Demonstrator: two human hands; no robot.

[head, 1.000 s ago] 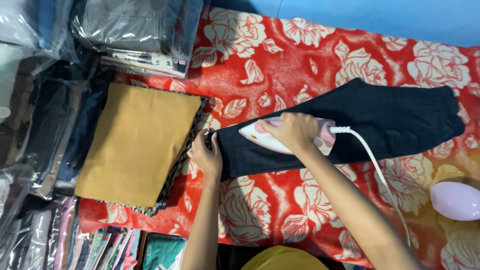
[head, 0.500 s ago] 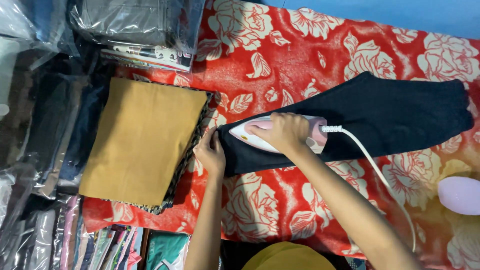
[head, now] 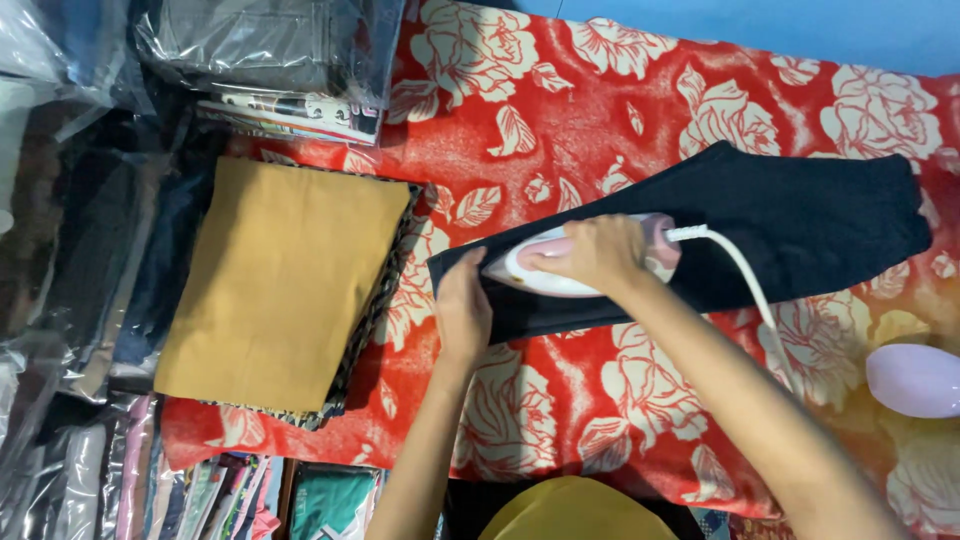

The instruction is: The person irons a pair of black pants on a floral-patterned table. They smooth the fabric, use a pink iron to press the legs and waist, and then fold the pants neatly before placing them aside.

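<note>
A black garment (head: 790, 225) lies spread across a red blanket with cream flowers (head: 600, 110). My right hand (head: 590, 252) grips the handle of a white and pink electric iron (head: 545, 280), whose soleplate rests on the garment's left end. A white cord (head: 745, 285) runs from the iron's back toward the lower right. My left hand (head: 462, 315) presses flat on the garment's left edge, just below the iron's tip.
A folded mustard-yellow cloth (head: 275, 280) tops a stack of folded fabrics at the left. Clothes packed in clear plastic (head: 265, 45) lie at the top left and down the left side. A pale lilac rounded object (head: 915, 380) sits at the right edge.
The iron has slid a little to the left along the black garment under my right hand. My left hand stays pressed on the garment's edge.
</note>
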